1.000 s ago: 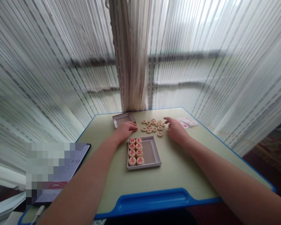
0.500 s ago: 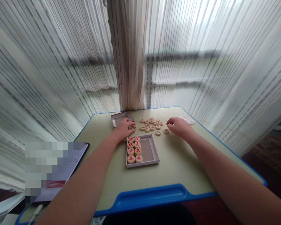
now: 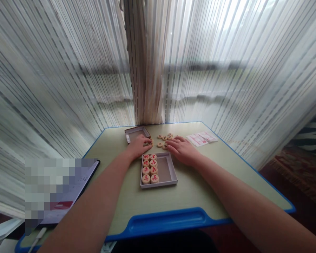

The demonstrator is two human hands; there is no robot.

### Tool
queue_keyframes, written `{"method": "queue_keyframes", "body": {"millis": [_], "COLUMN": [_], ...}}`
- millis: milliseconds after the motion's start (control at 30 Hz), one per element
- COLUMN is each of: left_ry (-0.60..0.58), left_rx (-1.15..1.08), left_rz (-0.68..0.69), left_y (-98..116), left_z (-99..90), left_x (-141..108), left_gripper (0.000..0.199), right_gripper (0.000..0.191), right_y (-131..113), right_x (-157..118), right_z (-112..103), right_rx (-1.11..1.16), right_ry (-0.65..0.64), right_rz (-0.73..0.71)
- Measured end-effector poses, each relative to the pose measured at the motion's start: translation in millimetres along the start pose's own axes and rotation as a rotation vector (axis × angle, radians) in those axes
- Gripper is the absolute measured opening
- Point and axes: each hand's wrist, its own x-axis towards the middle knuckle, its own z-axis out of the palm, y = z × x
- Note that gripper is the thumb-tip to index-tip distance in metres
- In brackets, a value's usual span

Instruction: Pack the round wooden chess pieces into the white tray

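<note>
Beside the box lid, my left hand (image 3: 137, 147) has its thumb and fingers closed around wooden Chinese chess pieces (image 3: 151, 142); how many it grips is partly hidden. My right hand (image 3: 183, 150) lies low over the scattered pieces, fingers stretched out to the left, fingertips at a dark-marked chess piece (image 3: 165, 146). Several other loose pieces (image 3: 159, 144) lie between the hands, some covered by the right hand. Nearer to me sits an open shallow box (image 3: 173, 168). Its left side holds two columns of red-marked pieces (image 3: 154, 170); its right side shows bare bottom.
The upturned box lid (image 3: 133, 130) lies behind my left hand. A folded paper with red print (image 3: 202, 138) is at the right back. At the left edge a tablet (image 3: 71, 196) with a cable (image 3: 38, 239) rests on the blue-rimmed table (image 3: 200, 191). Striped curtains (image 3: 150, 70) hang behind.
My right hand has swept left from beside the paper onto the loose pieces, covering several and uncovering the paper. The left hand has stayed nearly in place.
</note>
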Motion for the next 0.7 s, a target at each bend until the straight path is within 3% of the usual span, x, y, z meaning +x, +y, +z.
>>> {"method": "queue_keyframes", "body": {"millis": [267,533,700], "left_ry": [-0.025,-0.046,-0.033], "left_rx": [-0.013,-0.034,-0.045], "left_rz": [0.025,0.021,-0.003], "left_y": [-2,-2,-1], "left_z": [3.0,1.4,-1.0], "left_x": [0,1,-1], "left_gripper": [0.036,0.035,0.035], "right_gripper": [0.043,0.035,0.034], "right_y": [11,15,16], "right_x": [4,4,5], "right_z": [4,1,4], "right_rx": [-0.028,-0.139,-0.069], "right_ry": [-0.008,0.055,0.048], "right_rz": [-0.059,0.099,0.101]}}
